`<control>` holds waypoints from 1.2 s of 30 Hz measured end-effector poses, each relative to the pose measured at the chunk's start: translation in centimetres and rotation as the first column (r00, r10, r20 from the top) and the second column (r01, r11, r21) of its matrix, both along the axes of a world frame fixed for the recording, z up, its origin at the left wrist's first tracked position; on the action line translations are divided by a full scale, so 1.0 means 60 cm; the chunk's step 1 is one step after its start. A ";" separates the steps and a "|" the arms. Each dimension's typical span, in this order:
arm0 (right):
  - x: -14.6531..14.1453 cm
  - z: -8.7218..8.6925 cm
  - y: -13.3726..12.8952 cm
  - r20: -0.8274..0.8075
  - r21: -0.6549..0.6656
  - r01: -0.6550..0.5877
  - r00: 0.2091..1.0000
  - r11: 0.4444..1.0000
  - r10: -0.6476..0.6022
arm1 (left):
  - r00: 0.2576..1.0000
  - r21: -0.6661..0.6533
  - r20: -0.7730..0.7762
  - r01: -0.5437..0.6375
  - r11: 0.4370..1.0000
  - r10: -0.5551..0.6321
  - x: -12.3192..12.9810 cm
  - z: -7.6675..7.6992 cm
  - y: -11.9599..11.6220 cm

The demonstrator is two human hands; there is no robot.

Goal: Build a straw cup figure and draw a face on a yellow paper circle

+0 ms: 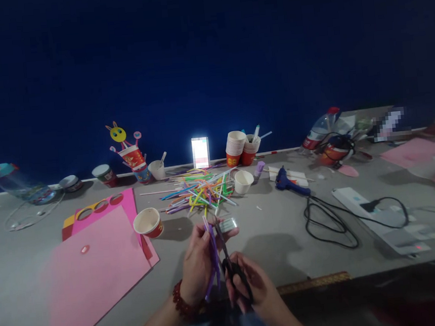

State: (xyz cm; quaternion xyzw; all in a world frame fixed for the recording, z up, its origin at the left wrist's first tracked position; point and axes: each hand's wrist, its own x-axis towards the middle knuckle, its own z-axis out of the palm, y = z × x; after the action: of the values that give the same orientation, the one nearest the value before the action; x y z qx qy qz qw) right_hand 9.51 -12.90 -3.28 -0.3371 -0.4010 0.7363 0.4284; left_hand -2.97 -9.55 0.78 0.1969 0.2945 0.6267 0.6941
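My left hand (pixel 195 256), with a dark red bead bracelet at its wrist, is closed around a few purple drinking straws (pixel 214 257) held upright. At its fingertips sits a small clear-and-white object (pixel 228 226) whose kind I cannot make out. My right hand (pixel 256 281) grips black-handled scissors (pixel 230 271), fingers in the loops, blades pointing up beside the straws. Whether the blades touch the straws I cannot tell. Just beyond both hands lies a pile of coloured straws (pixel 201 195), with a white paper cup (pixel 244 181) at its right edge.
Pink card sheets (pixel 94 280) and a red paper cup (pixel 148 223) lie left. A cup figure with a yellow face (pixel 118 134) and stacked cups (pixel 236 148) stand behind. To the right are a blue glue gun (pixel 290 182), its looped cord and a power strip (pixel 378 222).
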 end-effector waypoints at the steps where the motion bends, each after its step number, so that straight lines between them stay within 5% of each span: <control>1: 0.000 0.002 0.001 0.010 -0.004 -0.001 1.000 1.000 0.001 | 1.000 0.007 0.002 0.000 1.000 0.000 0.000 -0.001 0.000; 15: 0.011 0.016 0.004 0.140 0.049 -0.013 0.990 0.999 0.006 | 1.000 0.058 0.018 0.021 0.998 -0.023 0.000 -0.003 0.003; 24: 0.015 -0.009 -0.015 0.157 0.118 0.001 0.987 0.993 -0.019 | 0.999 0.145 -0.025 0.026 0.989 -0.022 -0.008 0.004 0.002; 28: 0.054 0.002 -0.016 0.269 0.252 0.137 0.941 0.958 -0.206 | 0.999 0.274 -0.049 0.025 0.962 -0.012 -0.015 0.010 0.004; 31: 0.110 0.008 0.017 0.528 0.443 0.220 0.720 0.869 -0.451 | 0.998 0.320 -0.059 0.038 0.947 -0.021 -0.022 0.010 0.004; 36: 0.203 -0.010 0.071 0.871 0.490 -0.106 0.038 0.865 -0.489 | 0.997 0.331 -0.072 0.059 0.942 -0.038 -0.030 0.012 0.002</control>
State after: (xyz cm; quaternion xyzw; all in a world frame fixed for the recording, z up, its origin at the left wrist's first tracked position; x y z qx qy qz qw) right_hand 21.70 -8.62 -3.89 -0.6937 -0.6804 0.1286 0.1982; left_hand -4.79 -9.44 1.47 0.3384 0.2018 0.6434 0.6563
